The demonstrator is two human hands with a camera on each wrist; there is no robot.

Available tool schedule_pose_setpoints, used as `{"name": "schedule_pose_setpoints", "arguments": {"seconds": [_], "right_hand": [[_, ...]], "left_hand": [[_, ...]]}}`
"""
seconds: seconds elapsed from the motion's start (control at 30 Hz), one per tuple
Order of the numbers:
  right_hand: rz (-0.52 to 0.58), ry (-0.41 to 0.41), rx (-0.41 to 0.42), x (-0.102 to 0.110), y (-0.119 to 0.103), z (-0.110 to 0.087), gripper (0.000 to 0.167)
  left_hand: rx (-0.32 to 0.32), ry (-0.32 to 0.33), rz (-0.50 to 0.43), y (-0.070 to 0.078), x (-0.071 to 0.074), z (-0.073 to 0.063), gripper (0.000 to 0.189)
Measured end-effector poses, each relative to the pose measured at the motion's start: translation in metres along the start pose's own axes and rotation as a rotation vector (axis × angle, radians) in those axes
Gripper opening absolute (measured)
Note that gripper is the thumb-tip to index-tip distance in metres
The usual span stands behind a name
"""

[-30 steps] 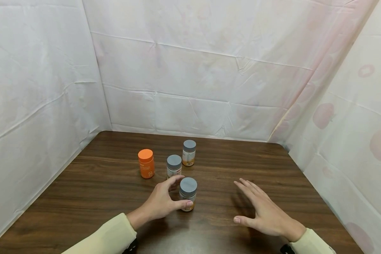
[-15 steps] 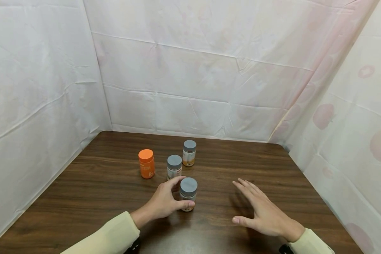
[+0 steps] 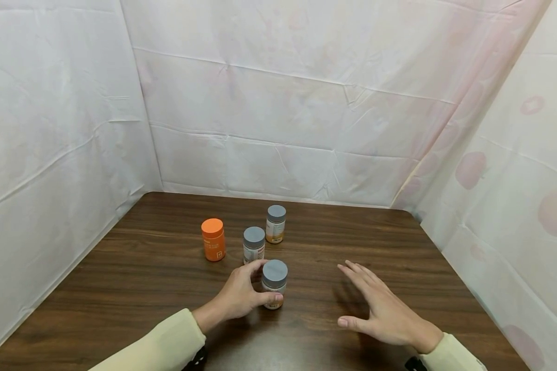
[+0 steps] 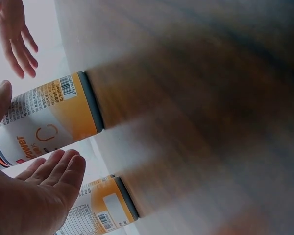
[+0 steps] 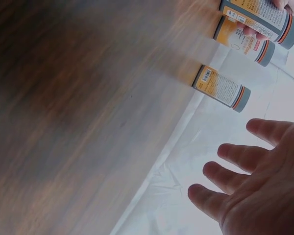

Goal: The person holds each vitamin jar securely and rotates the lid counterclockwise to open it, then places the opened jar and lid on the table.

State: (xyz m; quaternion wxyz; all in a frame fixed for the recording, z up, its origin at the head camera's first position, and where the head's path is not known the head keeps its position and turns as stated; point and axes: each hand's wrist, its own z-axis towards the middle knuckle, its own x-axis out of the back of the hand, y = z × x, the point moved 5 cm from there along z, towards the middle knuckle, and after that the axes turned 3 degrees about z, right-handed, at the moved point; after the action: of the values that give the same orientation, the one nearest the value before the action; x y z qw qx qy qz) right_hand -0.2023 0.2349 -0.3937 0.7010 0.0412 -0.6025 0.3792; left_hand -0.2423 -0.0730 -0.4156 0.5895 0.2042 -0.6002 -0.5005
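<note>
My left hand (image 3: 239,294) is round the nearest grey-lidded supplement bottle (image 3: 274,278), thumb in front and fingers behind. That bottle stands upright on the wooden table; in the left wrist view its white-and-orange label (image 4: 49,115) shows between thumb and fingers (image 4: 63,169). Just behind it is a second grey-lidded bottle (image 3: 254,242), partly covered by the hand. A third grey-lidded bottle (image 3: 276,224) stands farther back. To the left is an orange bottle (image 3: 213,239). My right hand (image 3: 387,309) hovers over the table's right side, fingers spread and holding nothing.
The dark wooden table (image 3: 334,232) has rounded far corners. Pale cloth (image 3: 278,113) hangs behind it and along both sides, with faint fruit prints on the right. Bare wood lies between the bottles and my right hand.
My left hand has shifted slightly right, its thumb reaching farther across the nearest bottle. My right hand has drifted a little left. All bottles stay in their places.
</note>
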Motion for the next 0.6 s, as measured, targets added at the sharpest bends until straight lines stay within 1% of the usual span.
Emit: {"name": "schedule_pose_setpoints", "arguments": {"seconds": [0.4, 0.6], "right_hand": [[0.015, 0.0, -0.002, -0.0014, -0.0015, 0.0004, 0.1], [0.009, 0.01, 0.007, -0.0019, -0.0021, 0.0, 0.1]], "left_hand": [[-0.007, -0.032, 0.039, -0.0006, -0.0042, 0.0008, 0.055], [-0.005, -0.042, 0.035, 0.0002, -0.0049, 0.001, 0.056]]}}
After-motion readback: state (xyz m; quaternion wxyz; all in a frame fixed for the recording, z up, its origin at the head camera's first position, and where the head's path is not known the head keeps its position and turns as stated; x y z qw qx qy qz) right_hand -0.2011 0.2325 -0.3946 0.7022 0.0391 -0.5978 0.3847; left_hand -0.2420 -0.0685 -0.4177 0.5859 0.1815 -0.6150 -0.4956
